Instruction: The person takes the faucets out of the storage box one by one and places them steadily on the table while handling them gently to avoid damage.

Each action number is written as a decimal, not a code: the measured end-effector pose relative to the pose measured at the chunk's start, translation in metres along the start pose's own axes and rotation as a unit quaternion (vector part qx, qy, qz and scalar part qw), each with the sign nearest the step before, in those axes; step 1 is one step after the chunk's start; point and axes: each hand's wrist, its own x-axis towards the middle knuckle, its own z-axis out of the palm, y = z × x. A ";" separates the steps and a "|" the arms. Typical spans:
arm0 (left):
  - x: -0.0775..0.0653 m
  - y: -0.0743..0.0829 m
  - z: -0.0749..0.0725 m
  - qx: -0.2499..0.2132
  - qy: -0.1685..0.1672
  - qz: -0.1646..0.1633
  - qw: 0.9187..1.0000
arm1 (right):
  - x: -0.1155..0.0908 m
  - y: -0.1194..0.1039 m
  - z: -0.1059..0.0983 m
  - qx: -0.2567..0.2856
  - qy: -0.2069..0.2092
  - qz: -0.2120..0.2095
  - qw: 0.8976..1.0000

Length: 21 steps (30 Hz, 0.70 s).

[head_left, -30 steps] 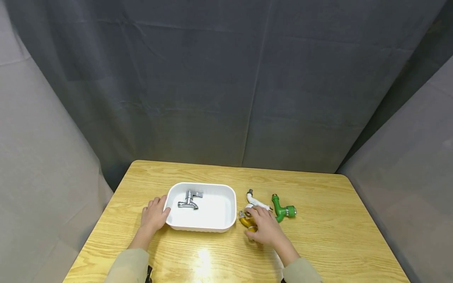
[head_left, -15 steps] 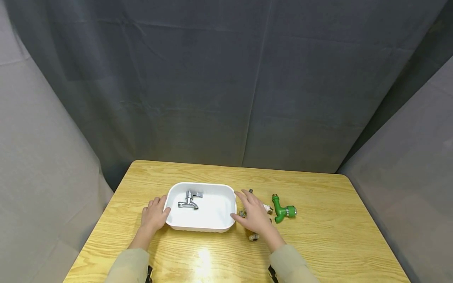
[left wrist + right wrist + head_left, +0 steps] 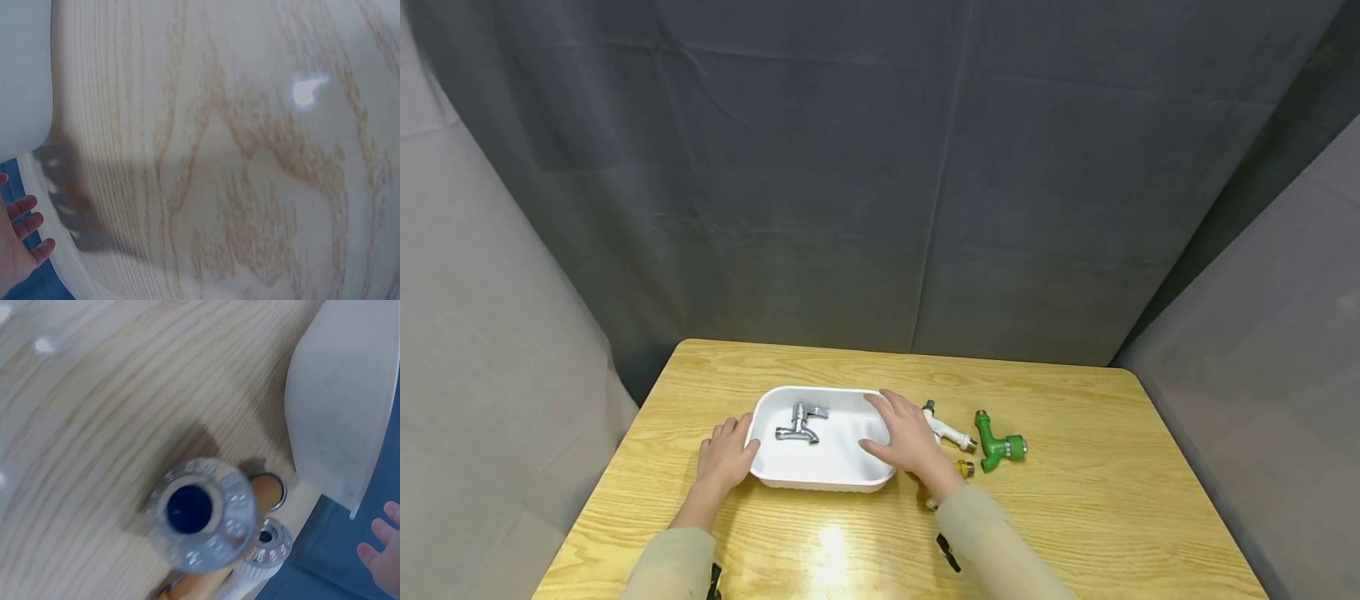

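A chrome tap (image 3: 801, 425) lies inside a white plastic basin (image 3: 846, 457) on the table. My left hand (image 3: 724, 460) rests at the basin's left end, its thumb right at the rim and its fingers extended. Over the basin's right end reaches my right hand (image 3: 910, 437), fingers spread and holding nothing. Just right of the basin lie a white tap (image 3: 953, 435) and a yellow tap (image 3: 966, 468), both partly hidden by that hand and wrist. In the right wrist view, the yellow tap's round metal end (image 3: 234, 519) looms close to the camera.
A green tap (image 3: 996, 448) lies to the right of the white one. The wooden table (image 3: 1120, 500) carries everything, and a dark curtain (image 3: 820, 208) hangs behind its far edge. Light grey cloth (image 3: 1262, 375) flanks the right side.
My right hand has let go of the yellow tap and moved left, from above the taps to over the basin's right end. The left hand has stayed put.
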 end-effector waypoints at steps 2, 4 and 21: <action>0.000 0.000 0.000 -0.001 0.000 0.002 1.000 | 0.005 -0.002 0.004 -0.010 -0.005 -0.006 1.000; 0.000 -0.001 0.000 -0.001 -0.001 0.004 1.000 | 0.010 -0.005 0.007 -0.024 -0.014 -0.012 1.000; -0.001 -0.001 -0.001 0.005 0.005 0.001 1.000 | 0.035 -0.037 0.028 -0.046 -0.101 -0.031 0.993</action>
